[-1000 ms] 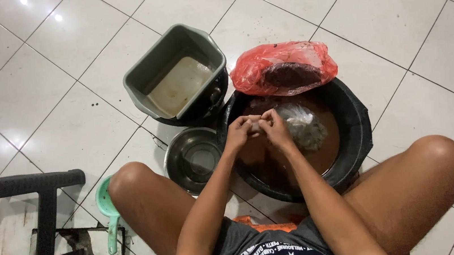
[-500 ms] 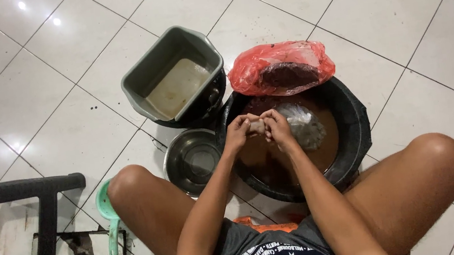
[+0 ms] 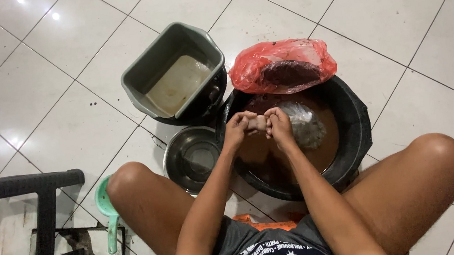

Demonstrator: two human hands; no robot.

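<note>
while both hands pinch a small pale piece point(image 3: 258, 123) between them over the black basin point(image 3: 352, 130) of brown water, i judge the work goes best kept low over that water so drips fall back in. my left hand point(image 3: 237, 129) and right hand point(image 3: 280, 125) are each clenched on the piece, knuckles near touching. a clear bag point(image 3: 305, 127) lies in the water just beside the right hand; a steel bowl point(image 3: 192, 159) sits near the left.

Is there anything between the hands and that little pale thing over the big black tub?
Nothing visible: the left hand and right hand both already grip the pale piece above the black tub.
</note>
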